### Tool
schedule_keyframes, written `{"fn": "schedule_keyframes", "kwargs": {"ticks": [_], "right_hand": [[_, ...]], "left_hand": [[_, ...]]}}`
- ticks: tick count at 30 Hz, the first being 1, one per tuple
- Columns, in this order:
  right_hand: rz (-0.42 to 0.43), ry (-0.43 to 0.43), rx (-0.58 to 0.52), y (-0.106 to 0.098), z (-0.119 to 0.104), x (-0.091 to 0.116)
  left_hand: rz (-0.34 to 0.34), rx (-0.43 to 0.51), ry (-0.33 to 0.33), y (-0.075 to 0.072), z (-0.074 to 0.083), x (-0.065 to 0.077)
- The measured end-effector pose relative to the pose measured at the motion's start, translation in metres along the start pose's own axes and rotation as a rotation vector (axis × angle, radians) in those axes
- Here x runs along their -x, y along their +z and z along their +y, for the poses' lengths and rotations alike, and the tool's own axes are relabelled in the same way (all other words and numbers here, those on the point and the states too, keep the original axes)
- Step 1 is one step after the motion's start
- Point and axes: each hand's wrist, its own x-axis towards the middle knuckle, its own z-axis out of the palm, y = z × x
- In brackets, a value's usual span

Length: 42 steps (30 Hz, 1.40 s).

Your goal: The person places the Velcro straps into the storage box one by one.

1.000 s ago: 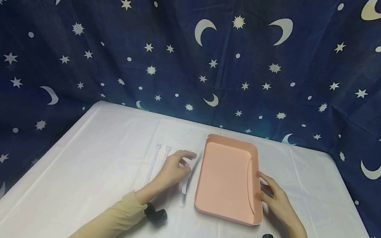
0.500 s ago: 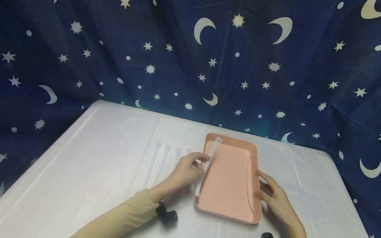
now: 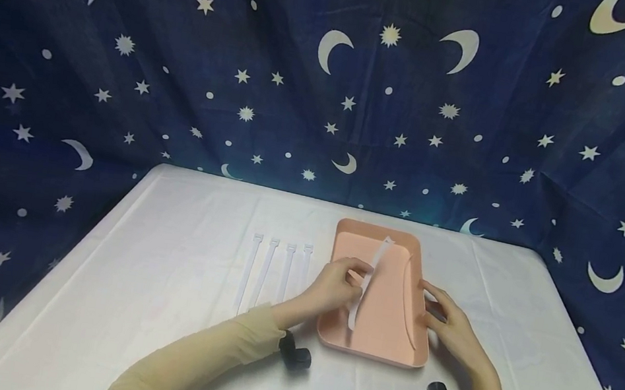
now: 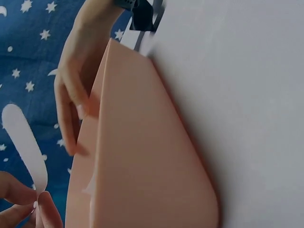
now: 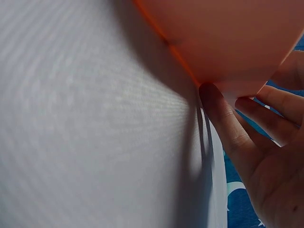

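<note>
My left hand (image 3: 336,283) pinches a white cable strap (image 3: 377,257) between thumb and fingertips, over the inside of a shallow pink tray (image 3: 383,311). In the left wrist view the rounded flat end of the strap (image 4: 24,142) sticks out past the pinching fingers (image 4: 50,211). At the tray's right wall, my right hand (image 3: 452,327) rests its fingertips and thumb on the outer side, fingers fairly straight. The right wrist view shows the thumb (image 5: 218,107) low on the wall, near the tabletop. Several similar white straps (image 3: 286,271) lie in a row left of the tray.
The table wears a white cloth (image 3: 171,262) with light creases. Behind it hangs a dark blue curtain (image 3: 272,143) with moons and stars. A raised curved lip (image 3: 409,305) runs along the tray's right inner side. Each wrist carries a black camera (image 3: 296,356).
My left hand has lifted a strap from the row and carried it right, across the tray's left wall to over the inside. The right hand has stayed at the tray's right wall.
</note>
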Motion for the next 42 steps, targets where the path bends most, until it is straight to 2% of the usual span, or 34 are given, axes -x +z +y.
{"fn": "schedule_keyframes", "kwargs": {"ticks": [5, 9, 25, 37, 42], "right_hand": [[-0.002, 0.012, 0.004, 0.001, 0.000, 0.000], [-0.007, 0.015, 0.008, 0.001, -0.001, -0.001], [-0.005, 0.018, 0.017, 0.001, 0.000, -0.002], [0.003, -0.013, 0.021, 0.001, 0.002, -0.001], [0.002, -0.010, 0.017, 0.000, 0.001, -0.001]], "left_hand": [[-0.025, -0.011, -0.007, 0.010, 0.006, -0.005], [-0.036, -0.005, -0.036, 0.016, 0.010, -0.010], [0.016, 0.296, -0.298, 0.048, 0.016, -0.033], [0.049, 0.423, -0.361, 0.061, 0.014, -0.046], [0.061, 0.414, -0.376, 0.065, 0.011, -0.049]]}}
